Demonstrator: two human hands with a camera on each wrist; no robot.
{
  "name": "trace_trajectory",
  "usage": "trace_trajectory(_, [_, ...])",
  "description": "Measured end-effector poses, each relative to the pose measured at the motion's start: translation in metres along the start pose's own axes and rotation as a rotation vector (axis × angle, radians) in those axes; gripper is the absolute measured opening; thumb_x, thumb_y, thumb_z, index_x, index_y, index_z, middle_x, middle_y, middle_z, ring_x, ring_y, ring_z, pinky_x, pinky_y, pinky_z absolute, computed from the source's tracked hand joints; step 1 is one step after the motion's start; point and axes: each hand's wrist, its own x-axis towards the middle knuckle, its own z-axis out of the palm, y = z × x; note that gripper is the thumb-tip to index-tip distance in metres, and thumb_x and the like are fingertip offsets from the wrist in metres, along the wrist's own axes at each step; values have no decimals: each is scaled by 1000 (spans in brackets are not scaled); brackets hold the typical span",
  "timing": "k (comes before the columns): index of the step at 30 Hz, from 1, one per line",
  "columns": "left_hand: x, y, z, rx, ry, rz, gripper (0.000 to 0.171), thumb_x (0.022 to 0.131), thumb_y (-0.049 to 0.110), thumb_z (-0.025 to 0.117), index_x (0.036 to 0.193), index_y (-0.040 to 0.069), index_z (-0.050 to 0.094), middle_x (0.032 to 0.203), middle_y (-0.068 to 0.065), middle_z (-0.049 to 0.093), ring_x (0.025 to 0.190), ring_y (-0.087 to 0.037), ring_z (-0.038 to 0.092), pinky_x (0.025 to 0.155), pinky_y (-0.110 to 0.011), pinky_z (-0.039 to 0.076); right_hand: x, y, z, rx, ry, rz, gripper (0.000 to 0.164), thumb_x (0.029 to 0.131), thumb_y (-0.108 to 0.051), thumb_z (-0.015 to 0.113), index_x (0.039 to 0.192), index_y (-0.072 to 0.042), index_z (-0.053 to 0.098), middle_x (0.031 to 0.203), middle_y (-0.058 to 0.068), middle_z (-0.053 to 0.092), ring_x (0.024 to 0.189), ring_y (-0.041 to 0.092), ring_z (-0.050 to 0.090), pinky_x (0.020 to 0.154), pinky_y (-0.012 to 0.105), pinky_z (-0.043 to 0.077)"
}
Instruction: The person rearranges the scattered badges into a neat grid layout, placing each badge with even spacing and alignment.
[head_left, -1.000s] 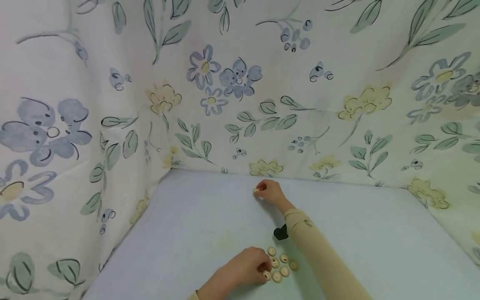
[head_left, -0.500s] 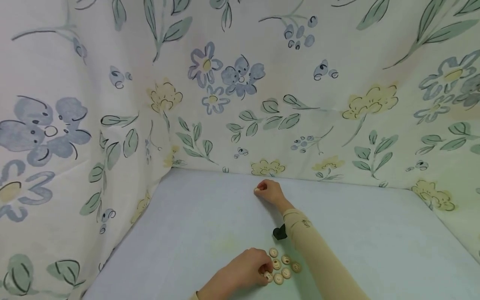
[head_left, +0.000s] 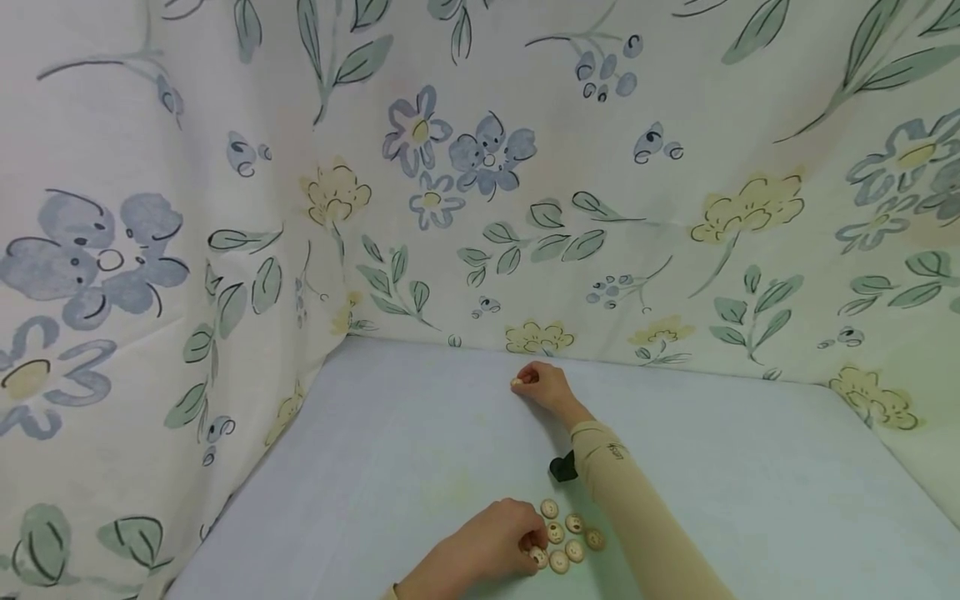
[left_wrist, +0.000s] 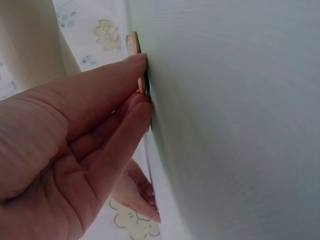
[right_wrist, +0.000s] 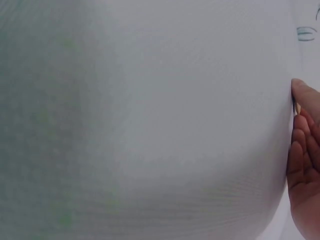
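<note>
Low in the head view, my left hand [head_left: 498, 537] pinches a round wooden disc [head_left: 538, 557] with small dark marks on its face. The left wrist view shows the left thumb and fingertips together at the disc's edge, close against the white surface. Beside this hand lies a loose group of several similar wooden discs [head_left: 574, 551]. My right hand [head_left: 545, 385] is stretched far forward, near the back edge of the table. Between its thumb and fingertips is a small pale wooden disc [head_left: 517, 382]; only a sliver of it shows in the right wrist view.
A white cloth covers the table [head_left: 405, 442]. Floral fabric [head_left: 480, 250] hangs at its back and sides. A small black object [head_left: 562, 467] sits beside the right sleeve [head_left: 637, 492], partly covered by it. The right forearm passes just right of the disc group.
The head view has shifted slightly. Both hands keep their places and grips, and the disc group lies as before.
</note>
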Motion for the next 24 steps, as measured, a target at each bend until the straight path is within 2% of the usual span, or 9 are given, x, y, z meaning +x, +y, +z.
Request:
trace_trajectory(17, [1, 3, 0, -1, -14, -14, 20, 71, 1, 82, 83, 13, 71, 69, 14, 52, 63, 3, 46, 60, -12, 41, -4, 0, -3, 22, 8, 3, 23, 84, -16, 77, 99, -3, 65, 88, 4, 62, 82, 19, 54, 77, 33, 44])
trace_trajectory(24, [2, 1, 1, 2, -4, -17, 22, 71, 2, 82, 85, 15, 71, 72, 14, 54, 65, 2, 48, 62, -13, 41, -11, 1, -3, 8, 16, -50, 32, 84, -16, 77, 109, 0, 64, 93, 6, 62, 88, 21, 55, 81, 36, 46])
